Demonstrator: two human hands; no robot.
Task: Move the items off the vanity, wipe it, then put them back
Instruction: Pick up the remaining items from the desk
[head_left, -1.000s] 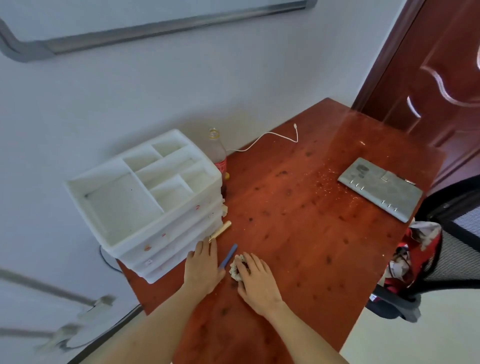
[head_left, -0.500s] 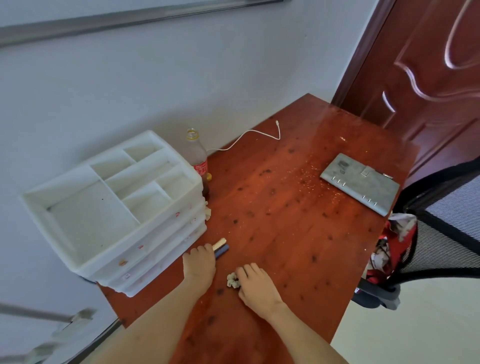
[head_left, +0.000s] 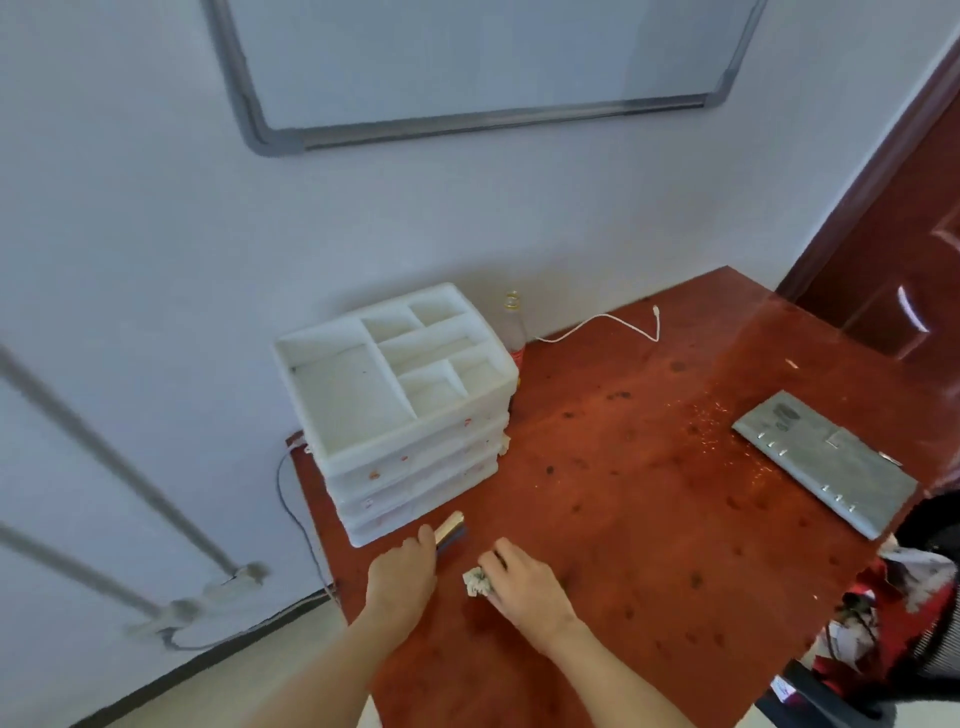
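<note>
Head view showed the red-brown vanity top (head_left: 649, 519) w/ most items not yet moved off. Landmark = white drawer organizer (head_left: 400, 410), sitting at the back-left corner by the wall, its top compartments empty as far as visible.

Left hand (head_left: 402, 574) was just in front of the organizer's lowest drawer, fingers curled round a couple of thin stick-like items (head_left: 451, 527), one pale/gold, one dark blue; exact type not clear. Right hand (head_left: 522, 584) was a bit further right of that, also in front of the organizer, fingers bent over a crumpled wad of tissue or cloth (head_left: 478, 583) pressed to the surface. How tight that hold was couldn't be told; wad poked out on the thumb side.

Plastic bottle (head_left: 513, 327) stood right behind the organizer's right corner, touching or nearly. White cable (head_left: 608, 322) lay further right of it along the wall. Grey binder-style notebook (head_left: 826, 470) lay well apart to the organizer's right, at the far edge.

Judgement: early stage. Clearing barely begun: only the sticks were in hand; organizer, bottle, cable, notebook were left to move. Dark spots & pale crumbs covered the top, so wiping wasn't done in any real sense, and put-back was all to come.
</note>
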